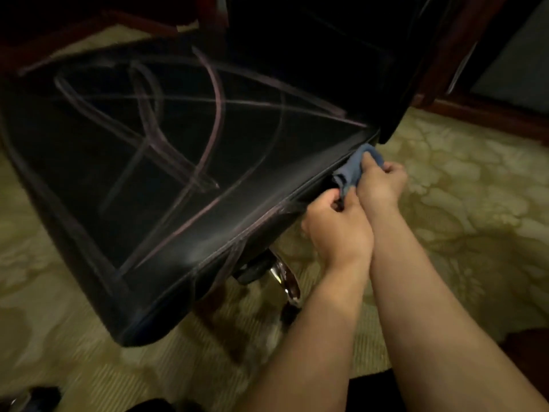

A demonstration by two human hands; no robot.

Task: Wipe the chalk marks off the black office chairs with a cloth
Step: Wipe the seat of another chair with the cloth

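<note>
Chalk marks (208, 114) still loop across nearly all of the black office chair's seat (89, 179) as the left hand (335, 227) and right hand (380, 185) both pinch a blue cloth (353, 168) at its side edge, wiping barely begun.

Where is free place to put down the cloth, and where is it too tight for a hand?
Free: the chair seat, left of both hands, bare apart from chalk marks; also the carpet right of the hands. Tight: the seat's right edge under the backrest, where the left hand and right hand hold the cloth.
</note>
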